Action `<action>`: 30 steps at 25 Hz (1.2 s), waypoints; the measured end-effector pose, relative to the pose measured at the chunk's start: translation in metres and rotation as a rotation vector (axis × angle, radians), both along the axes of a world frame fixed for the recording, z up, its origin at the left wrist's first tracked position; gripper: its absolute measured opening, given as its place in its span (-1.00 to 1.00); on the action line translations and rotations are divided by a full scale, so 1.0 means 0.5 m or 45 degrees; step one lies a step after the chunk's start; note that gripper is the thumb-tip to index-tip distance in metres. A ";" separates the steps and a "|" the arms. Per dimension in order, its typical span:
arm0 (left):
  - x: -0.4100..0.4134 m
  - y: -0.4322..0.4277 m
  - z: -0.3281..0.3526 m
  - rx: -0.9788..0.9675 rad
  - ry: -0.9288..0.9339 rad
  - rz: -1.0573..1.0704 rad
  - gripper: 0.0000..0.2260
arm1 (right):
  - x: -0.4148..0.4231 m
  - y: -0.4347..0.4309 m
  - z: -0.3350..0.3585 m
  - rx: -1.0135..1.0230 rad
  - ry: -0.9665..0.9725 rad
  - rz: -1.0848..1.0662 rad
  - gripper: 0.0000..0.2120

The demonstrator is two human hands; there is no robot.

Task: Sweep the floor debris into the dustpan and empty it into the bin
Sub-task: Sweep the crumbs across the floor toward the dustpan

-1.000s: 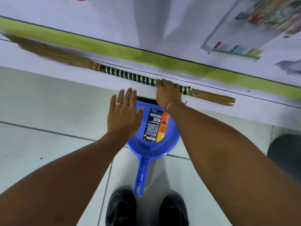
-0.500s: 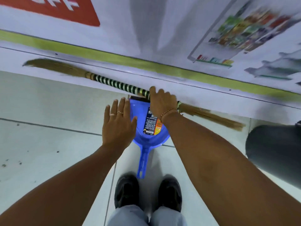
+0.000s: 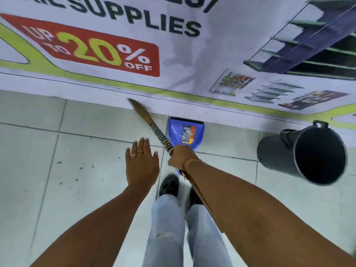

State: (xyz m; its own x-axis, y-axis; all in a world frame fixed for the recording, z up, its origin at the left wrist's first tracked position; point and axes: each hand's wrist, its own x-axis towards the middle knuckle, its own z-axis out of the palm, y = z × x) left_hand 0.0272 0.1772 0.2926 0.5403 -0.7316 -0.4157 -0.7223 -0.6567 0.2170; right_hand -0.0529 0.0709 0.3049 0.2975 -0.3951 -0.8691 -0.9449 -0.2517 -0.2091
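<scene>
right hand (image 3: 181, 157) gripping broom (image 3: 154, 128), tip angled up-left toward banner (image 3: 173, 54). left hand (image 3: 141, 166) spread wide, holding nothing. dustpan (image 3: 185, 132) against banner edge, bin (image 3: 306, 155) far right, debris (image 3: 81, 167) left on floor.

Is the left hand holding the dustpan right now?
No. The left hand hangs open over the floor tiles, while the blue dustpan stands untouched against the wall banner.

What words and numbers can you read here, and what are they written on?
"SUPPLIES": big dark letters on the banner; the line above is cut off.
"UP TO 20% OFF": red box on the same banner.
Dustpan sticker: too blurred to read.
Small shelf pictures on the banner: no readable text.
</scene>
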 end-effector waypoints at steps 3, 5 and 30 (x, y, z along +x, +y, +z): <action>-0.001 0.105 0.046 0.087 0.069 -0.051 -0.54 | 0.015 0.103 0.047 0.038 -0.005 -0.238 -0.57; -0.004 0.171 0.058 0.122 0.080 -0.082 -0.54 | 0.026 0.160 0.054 0.184 -0.058 -0.527 -0.60; 0.100 0.764 0.081 0.090 0.035 -0.049 -0.53 | 0.053 0.836 0.001 -0.151 -0.111 -0.218 -0.61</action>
